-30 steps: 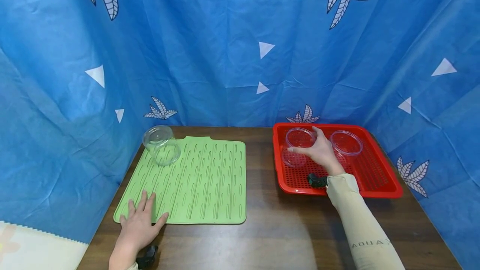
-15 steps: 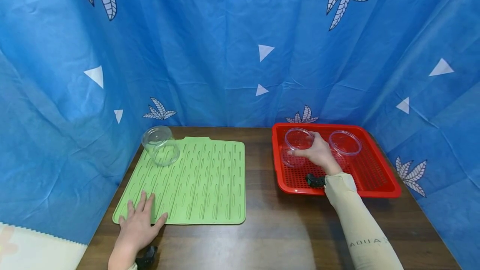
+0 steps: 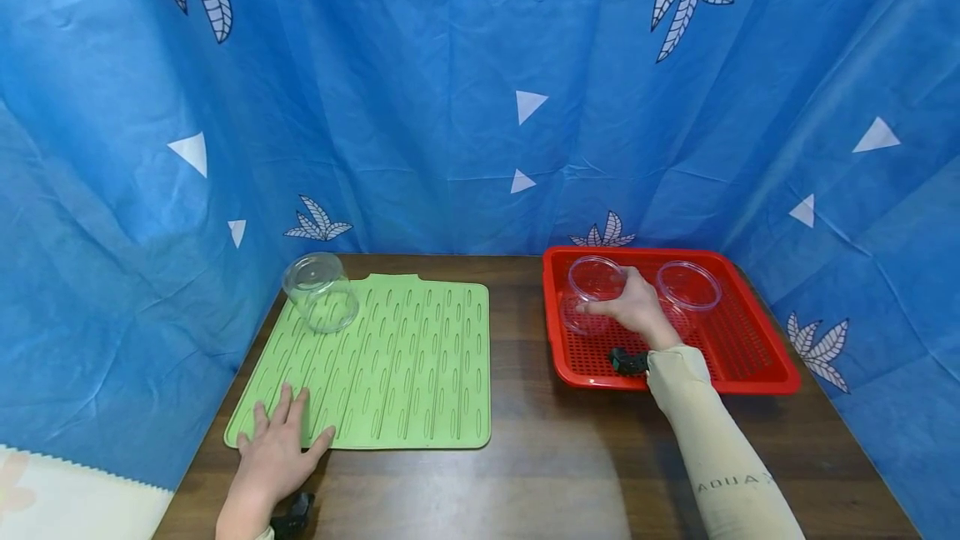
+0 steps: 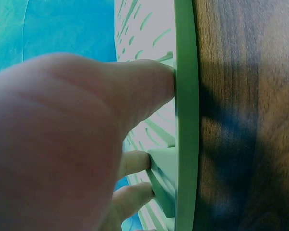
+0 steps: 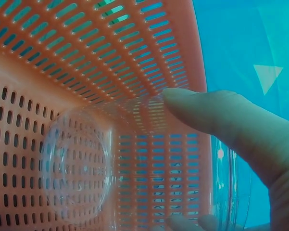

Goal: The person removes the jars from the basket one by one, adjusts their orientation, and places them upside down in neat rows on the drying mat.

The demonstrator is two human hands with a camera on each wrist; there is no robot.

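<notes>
My right hand (image 3: 633,305) reaches into the red basket (image 3: 783,375) and grips a clear round plastic tub (image 3: 596,277) by its side. In the right wrist view the thumb (image 5: 187,106) presses the tub's wall, while fingertips show low on the other side. The tub's round base (image 5: 77,163) sits near the basket floor; contact is hard to tell. A second clear tub (image 3: 688,286) stands to the right in the basket. My left hand (image 3: 273,452) rests with spread fingers on the front left corner of the green ribbed mat (image 3: 405,365).
At the mat's back left corner stands another clear container (image 3: 321,294). Brown wooden table (image 3: 525,423) lies between mat and basket. A blue patterned curtain (image 3: 420,90) closes off the back and both sides.
The right hand has closed its thumb and fingers around the left tub in the basket. The tub has hardly shifted, and the left hand has stayed in place.
</notes>
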